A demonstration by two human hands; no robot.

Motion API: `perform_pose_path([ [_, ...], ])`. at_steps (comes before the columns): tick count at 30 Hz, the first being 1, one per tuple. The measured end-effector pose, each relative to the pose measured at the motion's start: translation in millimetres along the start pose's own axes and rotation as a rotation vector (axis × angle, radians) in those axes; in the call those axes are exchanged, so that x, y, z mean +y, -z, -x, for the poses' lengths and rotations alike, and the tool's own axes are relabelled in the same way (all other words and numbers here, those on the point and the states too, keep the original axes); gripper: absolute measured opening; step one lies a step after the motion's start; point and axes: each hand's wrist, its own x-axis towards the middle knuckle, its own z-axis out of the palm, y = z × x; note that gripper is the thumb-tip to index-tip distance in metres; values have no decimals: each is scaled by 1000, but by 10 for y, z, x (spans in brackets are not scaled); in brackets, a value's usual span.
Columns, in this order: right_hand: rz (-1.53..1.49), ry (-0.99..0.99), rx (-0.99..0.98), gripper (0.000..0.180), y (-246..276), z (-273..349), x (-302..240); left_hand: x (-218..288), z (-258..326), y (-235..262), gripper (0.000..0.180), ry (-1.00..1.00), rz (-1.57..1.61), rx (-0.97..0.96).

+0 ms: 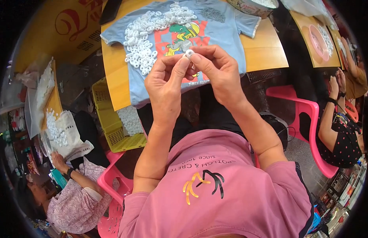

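Observation:
My left hand (166,85) and my right hand (220,75) meet above the lower part of a blue T-shirt (142,90) spread on the table. Thumbs and fingers of both hands pinch a small white plastic piece (189,53) with a dark round centre. The curled fingers hide much of it. Beyond my left hand, a curved heap of small white oval plastic pieces (141,43) covers the shirt's left and upper part. A little pile of tiny dark grey parts (213,15) rests near the shirt's upper right.
A yellow crate (112,133) holding white pieces stands at left below the wooden table (267,51). A round tin (253,7) sits at the far right. Other people (74,202) work on both sides, near pink chairs (307,119). A dark phone-like object (111,10) lies far left.

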Motion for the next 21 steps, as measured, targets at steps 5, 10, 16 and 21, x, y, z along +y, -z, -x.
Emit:
perform_pose_path([
  [5,-171,-144,-69,25,51,-19,-57,-18,6,159,18,-49,-59,-117],
  [10,-350,-228,-147,44,-104,56,-120,-179,15,200,37,-215,-114,-196],
  [16,-482,-336,-200,69,-256,139,-54,-162,69,308,58,-171,61,-354],
  [21,-524,-348,-236,77,-393,183,-65,-124,116,380,55,-192,112,-380],
])
